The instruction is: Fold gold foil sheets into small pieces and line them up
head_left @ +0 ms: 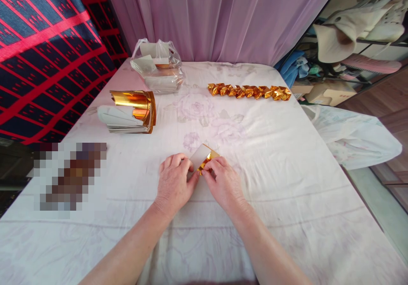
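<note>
A small sheet of gold foil paper point(204, 155), white on its back, lies on the table just past my fingers. My left hand point(174, 182) and my right hand point(223, 182) both pinch its near edge, fingertips meeting at a gold fold. Part of the sheet is hidden under my fingers. A stack of gold foil sheets point(130, 111) sits to the far left of my hands, its top sheets curled up. A row of several folded gold pieces point(249, 91) lies in a line at the far side of the table.
The table wears a white floral cloth point(287, 191). A clear plastic bag of paper point(158, 66) stands at the back left. A blurred object point(70, 176) lies at the left. A white plastic bag point(353, 136) hangs off the right edge. A purple curtain hangs behind.
</note>
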A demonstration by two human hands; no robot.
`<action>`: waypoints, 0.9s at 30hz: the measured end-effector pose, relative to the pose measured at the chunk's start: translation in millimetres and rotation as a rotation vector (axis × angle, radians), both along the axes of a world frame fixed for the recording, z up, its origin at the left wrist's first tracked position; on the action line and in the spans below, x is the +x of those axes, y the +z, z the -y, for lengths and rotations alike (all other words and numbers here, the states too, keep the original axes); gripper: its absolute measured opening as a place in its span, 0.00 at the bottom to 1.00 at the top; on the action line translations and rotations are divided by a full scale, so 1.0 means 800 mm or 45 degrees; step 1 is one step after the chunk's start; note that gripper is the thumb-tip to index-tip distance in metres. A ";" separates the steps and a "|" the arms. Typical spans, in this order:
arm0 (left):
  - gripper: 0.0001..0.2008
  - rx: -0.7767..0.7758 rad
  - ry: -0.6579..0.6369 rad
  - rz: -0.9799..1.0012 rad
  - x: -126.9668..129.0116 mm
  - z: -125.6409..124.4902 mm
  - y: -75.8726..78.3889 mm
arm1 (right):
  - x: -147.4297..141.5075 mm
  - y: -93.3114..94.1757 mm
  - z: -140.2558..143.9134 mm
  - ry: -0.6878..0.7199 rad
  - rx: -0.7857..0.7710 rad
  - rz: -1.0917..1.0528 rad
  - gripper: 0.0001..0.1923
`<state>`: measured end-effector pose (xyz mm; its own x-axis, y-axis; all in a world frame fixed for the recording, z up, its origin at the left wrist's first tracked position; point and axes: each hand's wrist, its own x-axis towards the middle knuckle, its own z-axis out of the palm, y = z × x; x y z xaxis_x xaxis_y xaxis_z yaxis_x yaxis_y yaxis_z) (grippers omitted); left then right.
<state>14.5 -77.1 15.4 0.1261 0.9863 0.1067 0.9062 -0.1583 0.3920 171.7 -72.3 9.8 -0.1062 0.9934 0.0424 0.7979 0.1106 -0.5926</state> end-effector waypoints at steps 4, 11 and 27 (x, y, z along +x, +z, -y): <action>0.03 -0.018 -0.013 0.036 -0.003 0.000 0.001 | 0.003 0.001 -0.002 0.023 -0.012 -0.047 0.06; 0.01 -0.034 -0.030 0.057 -0.005 -0.001 0.003 | 0.012 0.003 -0.005 0.067 -0.061 -0.072 0.08; 0.02 -0.048 -0.023 0.072 -0.006 -0.002 0.001 | 0.001 0.006 -0.002 0.000 -0.070 -0.034 0.03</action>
<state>9.3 -75.6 16.3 0.1386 0.9874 0.0767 0.8795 -0.1583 0.4488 172.9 -70.4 14.2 -0.1056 0.9944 -0.0095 0.7815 0.0770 -0.6191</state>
